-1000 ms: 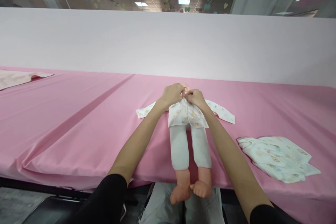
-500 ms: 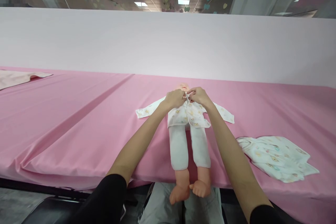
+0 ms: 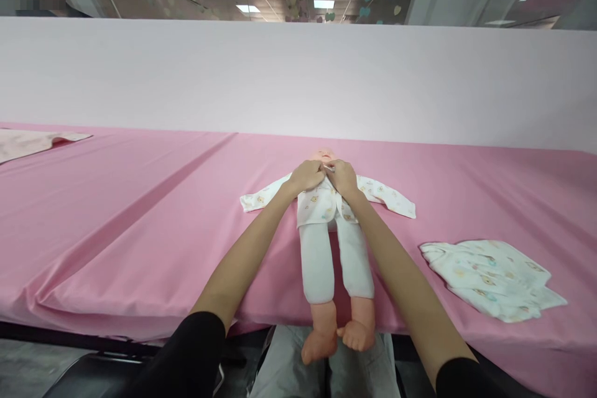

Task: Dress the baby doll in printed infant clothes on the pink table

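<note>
You are working at the neck of the jacket point(image 3: 317, 206), and the step in hand looks to be bringing its two front edges together at the top. The doll point(image 3: 318, 264) wearing it lies on its back on the pink-covered desk point(image 3: 163, 224), head toward the white wall point(image 3: 298, 81), its feet out past the near edge above your lap. Your left hand point(image 3: 308, 175) and right hand point(image 3: 343, 178) meet just below the doll's chin, fingers curled inward, each seemingly pinching the cloth at the neck. Your fingertips cover that spot, so whether a tie or a snap is between them cannot be told.

Lower down, the front edges part toward the hem. The sleeves point(image 3: 390, 198) lie spread to both sides, with no doll hands showing at the cuffs.

As I judge it, the next move calls for a steady pinch with one hand while you line up the other edge, keeping the cloth flat and off the chin. Leave the folded clothes point(image 3: 492, 280) at your right where they are, well apart from the doll.
</note>
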Demonstrator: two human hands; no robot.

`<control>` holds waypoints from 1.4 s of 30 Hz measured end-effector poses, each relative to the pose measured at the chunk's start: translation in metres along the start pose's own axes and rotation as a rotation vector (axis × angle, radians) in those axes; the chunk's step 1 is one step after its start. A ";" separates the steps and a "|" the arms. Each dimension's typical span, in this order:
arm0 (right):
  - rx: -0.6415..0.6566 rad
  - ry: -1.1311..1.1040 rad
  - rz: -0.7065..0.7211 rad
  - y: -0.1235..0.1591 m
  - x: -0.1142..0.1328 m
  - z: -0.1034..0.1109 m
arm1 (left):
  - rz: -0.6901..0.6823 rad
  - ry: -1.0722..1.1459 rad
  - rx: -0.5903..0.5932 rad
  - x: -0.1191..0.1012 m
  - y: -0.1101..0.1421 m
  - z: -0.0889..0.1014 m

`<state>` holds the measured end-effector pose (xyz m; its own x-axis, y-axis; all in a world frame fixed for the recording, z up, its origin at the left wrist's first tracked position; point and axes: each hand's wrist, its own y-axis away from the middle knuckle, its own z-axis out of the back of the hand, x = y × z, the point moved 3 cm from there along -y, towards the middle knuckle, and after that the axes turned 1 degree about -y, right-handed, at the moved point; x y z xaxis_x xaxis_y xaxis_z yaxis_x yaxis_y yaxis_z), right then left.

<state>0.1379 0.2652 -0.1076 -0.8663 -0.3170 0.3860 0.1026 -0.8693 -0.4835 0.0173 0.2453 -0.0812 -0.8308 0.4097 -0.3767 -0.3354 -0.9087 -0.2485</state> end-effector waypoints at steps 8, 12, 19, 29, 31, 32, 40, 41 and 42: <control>-0.172 -0.398 -0.077 -0.007 -0.015 -0.004 | 0.182 0.108 -0.161 0.014 -0.016 -0.018; -0.167 -0.519 -0.139 -0.008 -0.018 -0.005 | 0.206 0.144 -0.167 0.013 -0.021 -0.020; -0.291 -0.506 -0.165 -0.004 -0.016 -0.002 | 0.180 0.182 -0.244 0.008 -0.023 -0.021; -0.213 -0.826 -0.344 -0.003 -0.020 -0.001 | 0.120 0.306 -0.216 0.015 -0.030 -0.022; -0.145 -0.762 -0.279 -0.005 -0.021 0.003 | 0.086 0.325 -0.158 0.016 -0.026 -0.015; -0.120 -0.726 -0.263 -0.006 -0.023 0.006 | 0.060 0.327 -0.113 0.015 -0.023 -0.010; -0.214 -0.623 -0.417 0.004 -0.038 0.063 | 0.069 -0.018 0.153 -0.005 0.011 0.029; -0.203 -0.623 -0.422 0.008 -0.037 0.073 | 0.074 -0.070 0.138 -0.008 0.014 0.033; -0.185 -0.607 -0.421 0.014 -0.037 0.083 | 0.071 -0.112 0.118 -0.012 0.015 0.036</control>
<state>0.2116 0.2338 -0.0635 -0.3876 -0.1721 0.9056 -0.3072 -0.9022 -0.3029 0.0063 0.2236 -0.0480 -0.8962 0.3389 -0.2865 -0.3185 -0.9407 -0.1164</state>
